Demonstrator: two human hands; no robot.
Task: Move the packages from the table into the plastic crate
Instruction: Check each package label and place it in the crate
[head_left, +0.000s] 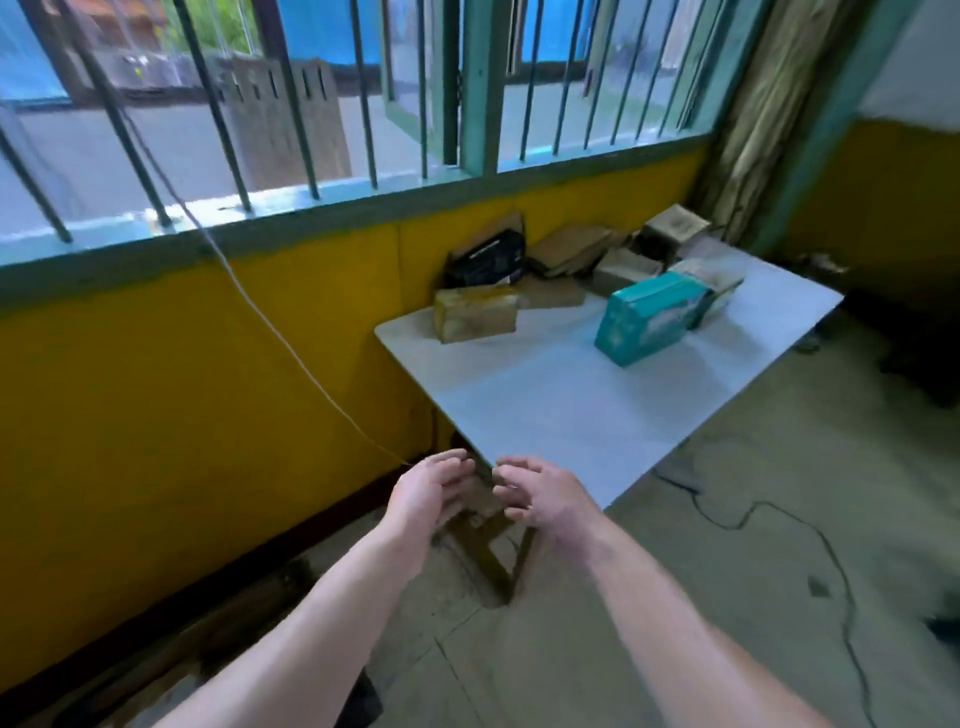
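A white table (561, 405) stands against the yellow wall with several packages along its far side. A tan box (475, 314) sits at the left, a teal box (649, 322) at the right, and a black package (488, 260) leans on the wall. More brown cardboard boxes (623, 249) are piled at the back right. My left hand (431, 493) and my right hand (540, 493) hover side by side at the table's near corner, fingers relaxed, holding nothing. No plastic crate is in view.
A white cord (270, 322) hangs from the barred window down to the table's near corner. A black cable (779, 525) snakes over the concrete floor on the right. A dark object (914, 358) stands beyond the table at the right.
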